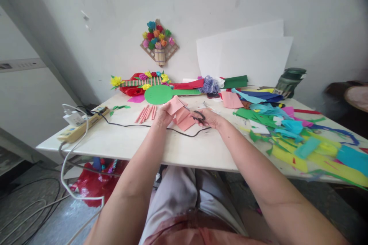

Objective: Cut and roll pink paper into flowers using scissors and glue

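My left hand (pixel 164 116) pinches a piece of pink crepe paper (pixel 174 105) above the table. In my right hand (pixel 211 118) is a pair of scissors (pixel 199 116) with dark handles, its blades pointing left at the paper's right edge. Whether the blades are apart I cannot tell. Under the held piece lies another pink paper piece (pixel 184 119) on the table. Several thin pink paper rolls (pixel 146 113) rest just left of my left hand. Behind them is a green round paper shape (pixel 158 94) with a long strip to its right.
Crepe paper scraps (pixel 299 138) in many colours cover the right side. A black cable (pixel 129 125) crosses the table in front of my hands from a power strip (pixel 77 127). A dark green bottle (pixel 290 82) stands at the back right, and paper flowers (pixel 143 78) lie at the back left.
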Tool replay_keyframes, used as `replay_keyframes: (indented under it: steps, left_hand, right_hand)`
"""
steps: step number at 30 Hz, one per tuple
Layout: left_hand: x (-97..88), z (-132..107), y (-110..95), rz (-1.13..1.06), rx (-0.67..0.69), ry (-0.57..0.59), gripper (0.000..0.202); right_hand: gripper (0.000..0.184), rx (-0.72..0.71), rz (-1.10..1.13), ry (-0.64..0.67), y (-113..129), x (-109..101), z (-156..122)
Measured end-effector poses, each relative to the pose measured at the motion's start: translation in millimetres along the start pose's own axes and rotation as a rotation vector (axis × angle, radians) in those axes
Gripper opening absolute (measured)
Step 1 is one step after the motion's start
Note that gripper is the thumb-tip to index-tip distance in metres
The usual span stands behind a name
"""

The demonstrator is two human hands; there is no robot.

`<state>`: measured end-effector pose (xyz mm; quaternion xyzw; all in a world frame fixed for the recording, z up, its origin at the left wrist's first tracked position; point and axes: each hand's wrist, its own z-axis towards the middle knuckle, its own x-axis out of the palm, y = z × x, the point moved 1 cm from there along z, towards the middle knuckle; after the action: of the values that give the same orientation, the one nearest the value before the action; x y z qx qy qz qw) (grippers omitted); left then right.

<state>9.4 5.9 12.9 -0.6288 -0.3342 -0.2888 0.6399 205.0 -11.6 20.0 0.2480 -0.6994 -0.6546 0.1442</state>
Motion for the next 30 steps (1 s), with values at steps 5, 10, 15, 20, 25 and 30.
replay_keyframes:
  steps: [5,10,15,20,25,30]
  left_hand:
    - [0.1,-1.9,-1.3,0.003,-0.003,-0.02,0.029]
    - [1.5,-3.8,-1.9,-0.007,-0.006,-0.041,0.028]
    - [0.6,-1.8,-1.6,-0.003,0.002,-0.062,0.027]
    - [0.3,-1.1,-1.4,0.027,0.057,-0.08,0.018]
    - [-1.7,1.3,0.1,0.039,0.108,-0.086,0.013]
    - [-2.5,3.9,2.3,0.03,0.117,-0.041,0.014]
  right_hand:
    - [0.027,-0.026,-0.009,0.0,-2.5,-0.4,2.0]
    - [0.024,-0.031,-0.015,-0.011,-0.9,2.2,-0.3]
    - [0.025,-0.024,-0.025,-0.028,0.2,4.3,-1.3]
    - [0.026,-0.025,-0.034,-0.014,-2.7,2.7,0.7]
    - [0.025,-0.024,-0.028,0.022,-4.3,1.0,0.7]
    - [0.027,-0.037,-0.001,0.039,-4.4,-0.2,-0.1]
